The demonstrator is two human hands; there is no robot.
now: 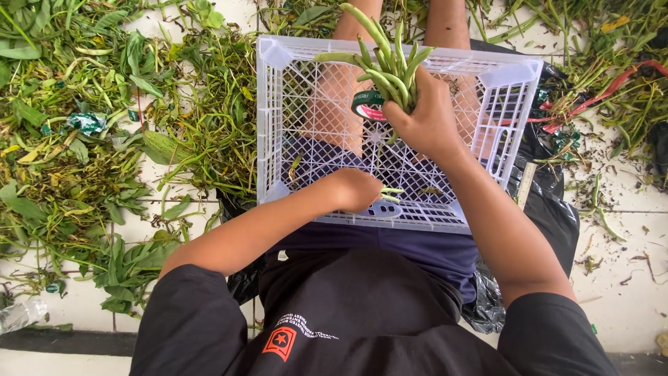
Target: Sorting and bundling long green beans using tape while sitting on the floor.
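White plastic crate rests on a seated person's lap. Right hand, at one o'clock, grips a bunch of green beans beside a tape roll. Left hand, centre, is curled around a few beans.

Bright, even daylight; soft shadows; sharp focus; slight wide-angle edge distortion.

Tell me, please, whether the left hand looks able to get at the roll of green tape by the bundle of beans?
Probably yes. The left hand rests low inside the white crate, and the roll of green tape sits just above it by the right hand, which grips the bean bundle. Nothing lies between them.
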